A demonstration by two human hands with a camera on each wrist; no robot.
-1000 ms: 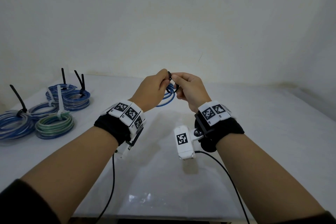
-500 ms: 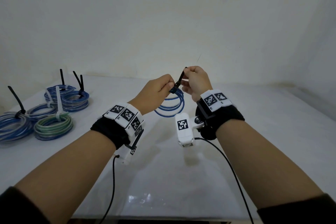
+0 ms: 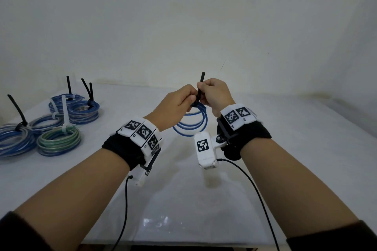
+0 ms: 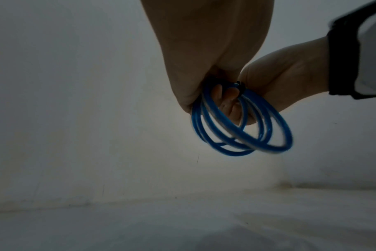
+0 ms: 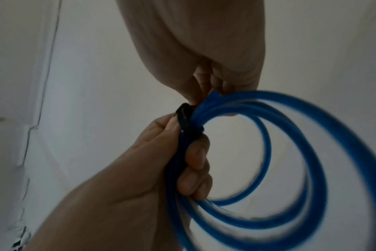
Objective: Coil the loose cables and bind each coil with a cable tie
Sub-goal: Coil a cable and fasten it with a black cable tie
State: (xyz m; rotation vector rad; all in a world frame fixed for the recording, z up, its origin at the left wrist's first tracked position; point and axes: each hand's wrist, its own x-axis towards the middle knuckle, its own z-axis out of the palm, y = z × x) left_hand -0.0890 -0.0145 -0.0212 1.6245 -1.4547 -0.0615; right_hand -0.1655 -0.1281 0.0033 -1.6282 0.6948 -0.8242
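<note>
far left of the head view: bound coils sit on the table, ties sticking up, so most are done. centre frame, held in the air: your left hand has fingers curled round the blue coil right at the tie's head. just right of it, your right hand pinches the black tie, tail poking up above the fingers. step looks like cinching this coil. loops still spread loose in the wrist views, so next move likely needs a firmer pull on the tail while you brace the head.
</note>
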